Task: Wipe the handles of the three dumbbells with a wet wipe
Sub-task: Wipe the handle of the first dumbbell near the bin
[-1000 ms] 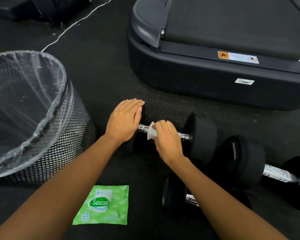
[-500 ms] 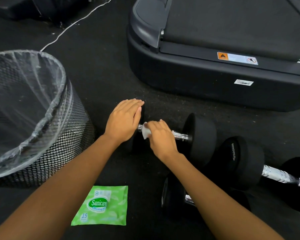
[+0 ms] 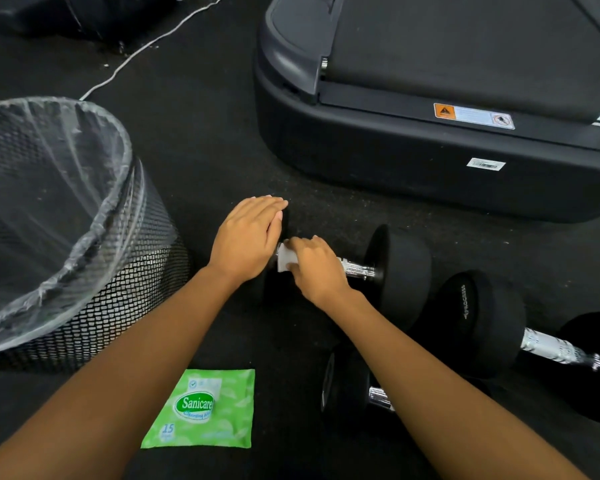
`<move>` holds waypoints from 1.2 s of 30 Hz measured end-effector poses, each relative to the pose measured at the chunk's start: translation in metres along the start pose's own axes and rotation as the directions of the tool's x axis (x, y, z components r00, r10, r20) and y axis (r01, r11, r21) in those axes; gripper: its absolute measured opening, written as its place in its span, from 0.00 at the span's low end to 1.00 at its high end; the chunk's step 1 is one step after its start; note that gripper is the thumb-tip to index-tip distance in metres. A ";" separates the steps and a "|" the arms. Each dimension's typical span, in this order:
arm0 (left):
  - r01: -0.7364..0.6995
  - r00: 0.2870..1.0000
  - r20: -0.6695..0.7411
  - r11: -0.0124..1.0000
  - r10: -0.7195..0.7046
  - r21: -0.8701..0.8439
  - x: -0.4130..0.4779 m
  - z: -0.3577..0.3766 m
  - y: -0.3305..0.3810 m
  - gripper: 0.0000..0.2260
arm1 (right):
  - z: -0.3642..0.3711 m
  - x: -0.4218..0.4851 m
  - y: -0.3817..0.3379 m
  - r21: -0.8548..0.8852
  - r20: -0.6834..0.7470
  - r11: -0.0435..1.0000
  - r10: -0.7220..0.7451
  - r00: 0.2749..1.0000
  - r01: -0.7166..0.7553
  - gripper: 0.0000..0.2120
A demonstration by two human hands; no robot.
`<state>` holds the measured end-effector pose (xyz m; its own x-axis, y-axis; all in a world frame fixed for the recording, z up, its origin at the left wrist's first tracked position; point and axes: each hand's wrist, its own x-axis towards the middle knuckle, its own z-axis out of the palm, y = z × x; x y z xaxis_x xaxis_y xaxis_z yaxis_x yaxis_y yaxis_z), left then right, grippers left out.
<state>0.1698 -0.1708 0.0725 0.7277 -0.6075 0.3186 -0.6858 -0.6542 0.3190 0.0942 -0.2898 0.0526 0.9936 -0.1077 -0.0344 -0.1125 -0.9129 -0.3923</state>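
Three black dumbbells with chrome handles lie on the dark floor. On the farthest dumbbell (image 3: 400, 271) my right hand (image 3: 317, 268) grips a white wet wipe (image 3: 285, 258) wrapped round the left end of the handle. My left hand (image 3: 248, 237) rests flat, fingers straight, on that dumbbell's left head, which it hides. A second dumbbell (image 3: 492, 320) lies to the right, its handle bare. The third dumbbell (image 3: 343, 389) lies nearer me, partly under my right forearm.
A green Sanicare wipes pack (image 3: 201, 408) lies flat on the floor near me. A black mesh bin (image 3: 118, 299) with a clear liner stands at the left. A treadmill base (image 3: 413, 161) fills the back right. A white cable (image 3: 146, 46) runs across the far floor.
My right hand has slid the wipe leftward along the handle, from mid-handle to its left end beside my left hand. The left hand has stayed put.
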 end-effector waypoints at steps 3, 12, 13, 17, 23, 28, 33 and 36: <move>-0.011 1.000 -0.007 1.000 0.011 -0.003 -0.002 -0.001 0.001 0.20 | -0.003 -0.016 0.013 0.047 -0.050 0.999 -0.017 0.999 0.019 0.22; 0.003 1.000 0.007 1.000 -0.003 -0.006 0.000 -0.001 0.001 0.18 | -0.004 0.010 0.002 0.119 0.094 0.986 0.110 0.990 -0.120 0.15; 0.003 1.000 0.008 1.000 -0.003 -0.006 0.000 -0.001 0.001 0.18 | -0.003 0.008 0.001 0.107 0.070 0.990 0.081 0.994 -0.088 0.16; -0.008 1.000 -0.001 1.000 0.008 -0.010 0.000 -0.001 0.002 0.19 | -0.008 -0.013 0.013 0.065 -0.014 0.998 -0.021 1.000 0.022 0.23; -0.015 1.000 -0.021 1.000 0.015 -0.010 -0.001 -0.001 0.001 0.21 | -0.006 -0.020 0.020 0.129 -0.059 0.989 0.082 0.995 -0.074 0.16; -0.007 1.000 -0.004 1.000 0.007 -0.016 0.001 -0.001 0.002 0.21 | -0.003 0.007 0.004 0.000 0.119 0.998 0.059 0.991 -0.060 0.10; -0.009 1.000 -0.009 1.000 0.009 -0.006 -0.001 -0.001 0.001 0.21 | -0.006 -0.010 0.009 0.044 0.008 0.999 -0.018 1.000 0.018 0.19; -0.012 1.000 -0.019 1.000 0.012 -0.006 -0.002 -0.001 0.001 0.20 | -0.008 -0.023 0.024 0.155 -0.013 0.986 0.059 0.998 -0.057 0.19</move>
<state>0.1676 -0.1702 0.0730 0.7190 -0.6067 0.3392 -0.6946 -0.6441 0.3203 0.0689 -0.3128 0.0517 0.9850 -0.1665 -0.0461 -0.1656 -0.8332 -0.5276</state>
